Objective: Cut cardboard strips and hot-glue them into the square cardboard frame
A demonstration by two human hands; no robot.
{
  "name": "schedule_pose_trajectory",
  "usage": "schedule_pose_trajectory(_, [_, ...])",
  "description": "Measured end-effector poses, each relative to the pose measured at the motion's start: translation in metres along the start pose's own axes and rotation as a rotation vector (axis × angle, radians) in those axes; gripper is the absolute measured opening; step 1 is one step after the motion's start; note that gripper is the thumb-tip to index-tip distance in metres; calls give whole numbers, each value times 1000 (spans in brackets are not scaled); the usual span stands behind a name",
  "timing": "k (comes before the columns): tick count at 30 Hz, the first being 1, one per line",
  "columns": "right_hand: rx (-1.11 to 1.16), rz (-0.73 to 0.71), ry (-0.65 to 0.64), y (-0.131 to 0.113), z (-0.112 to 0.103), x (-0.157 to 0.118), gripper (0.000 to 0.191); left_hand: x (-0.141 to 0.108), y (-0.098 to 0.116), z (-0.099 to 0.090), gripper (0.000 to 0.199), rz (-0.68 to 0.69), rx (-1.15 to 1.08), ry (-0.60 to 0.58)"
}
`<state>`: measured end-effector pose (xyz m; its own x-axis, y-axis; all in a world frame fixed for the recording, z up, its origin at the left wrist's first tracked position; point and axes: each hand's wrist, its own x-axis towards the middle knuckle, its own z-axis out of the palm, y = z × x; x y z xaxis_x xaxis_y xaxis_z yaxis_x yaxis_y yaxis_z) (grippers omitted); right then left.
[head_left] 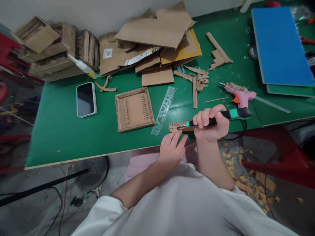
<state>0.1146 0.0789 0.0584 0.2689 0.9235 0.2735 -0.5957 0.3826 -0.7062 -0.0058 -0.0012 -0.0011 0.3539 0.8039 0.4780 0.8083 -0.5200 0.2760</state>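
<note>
- Two hands, one knife (235,113), one cardboard strip (174,126) between them, at the near edge of the desk (59,137).
- Right hand (211,125): fist closed round the knife's handle, blade end down at the strip.
- Left hand (173,146): fingers out, tips at the strip beside the blade; we cannot tell whether it pinches.
- Left of the strip: one clear ruler (163,111), one square frame (135,111) with two ribbed pieces (125,111) inside, one phone (86,99).
- Right: one pink glue gun (243,95), one glue stick (273,104) at its rear.
- Behind: one white bottle (83,68) against piled cardboard (152,31); we cannot count the layers.
- Strip's right end hidden by the right hand; blade tip hard to make out.
- Items beyond the blue board (280,46) are cut off by the right edge.
</note>
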Motion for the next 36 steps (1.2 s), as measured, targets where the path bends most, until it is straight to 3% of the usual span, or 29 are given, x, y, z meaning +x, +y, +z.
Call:
schedule_pose_trajectory(27, [-64,54,115,-4,-5,4,29,0,0,0,35,-6,-10,-22])
schedule_pose_trajectory(36, [-27,33,83,-2,-2,3,26,0,0,-1,34,8,-1,-13])
